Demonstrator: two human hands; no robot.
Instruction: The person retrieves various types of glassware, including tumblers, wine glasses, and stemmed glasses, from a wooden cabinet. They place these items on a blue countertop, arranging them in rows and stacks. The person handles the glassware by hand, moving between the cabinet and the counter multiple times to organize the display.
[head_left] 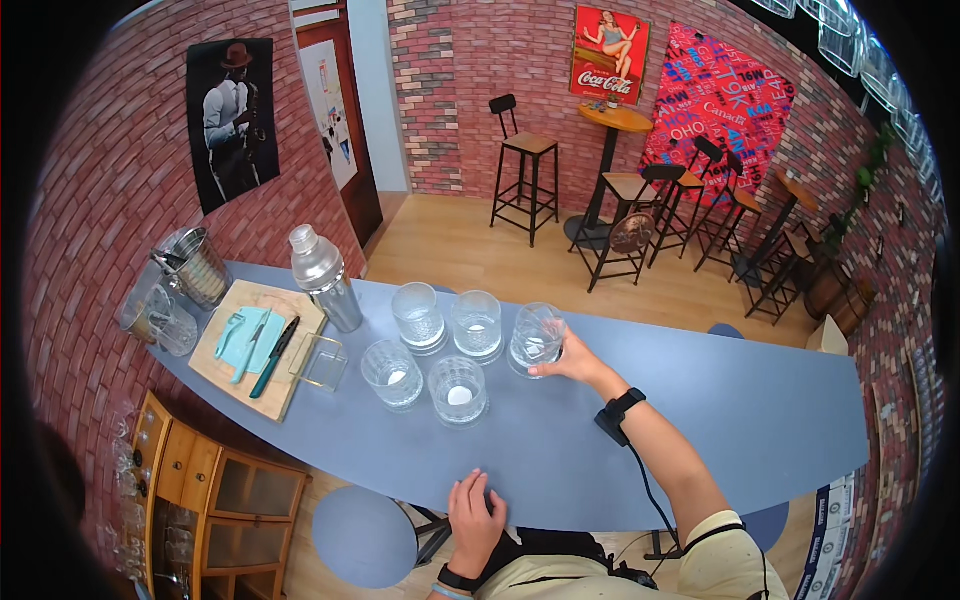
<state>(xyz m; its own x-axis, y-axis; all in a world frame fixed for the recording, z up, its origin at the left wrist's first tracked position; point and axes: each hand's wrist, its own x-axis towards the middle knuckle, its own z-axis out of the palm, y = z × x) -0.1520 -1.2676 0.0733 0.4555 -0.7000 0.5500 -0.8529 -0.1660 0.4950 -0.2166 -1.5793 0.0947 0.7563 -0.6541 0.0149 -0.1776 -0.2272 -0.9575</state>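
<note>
A clear, cut-pattern glass tumbler (534, 347) is at the right end of a group of five, toward the far side of a blue-grey bar counter (720, 420). The person's right hand (575, 360) has it from the right, thumb on the near side and fingers behind, pinching the glass between them. I cannot tell whether its base touches the counter. A black wristband (621, 412) with a trailing cable circles that wrist.

Four matching tumblers stand upright to its left: a back-left one (418, 320), a back-middle one (477, 328), a front-left one (391, 377) and a front-right one (459, 392). The left hand (476, 518) rests at the counter's near edge, fingers loosely bent and side by side, with nothing visible in its grasp.

Further left, a silver cocktail shaker (322, 280) stands behind a wooden cutting board (276, 302) bearing a turquoise cloth (240, 350), a peeler (228, 332) and two knives (274, 358). A small gold-edged frame (320, 362) sits by the board's right side. At the far left are a ribbed metal bucket (205, 270) and clear glassware (175, 330).

Beyond the counter, high chairs (528, 145) and a round table (625, 118) stand before brick walls (480, 50).
</note>
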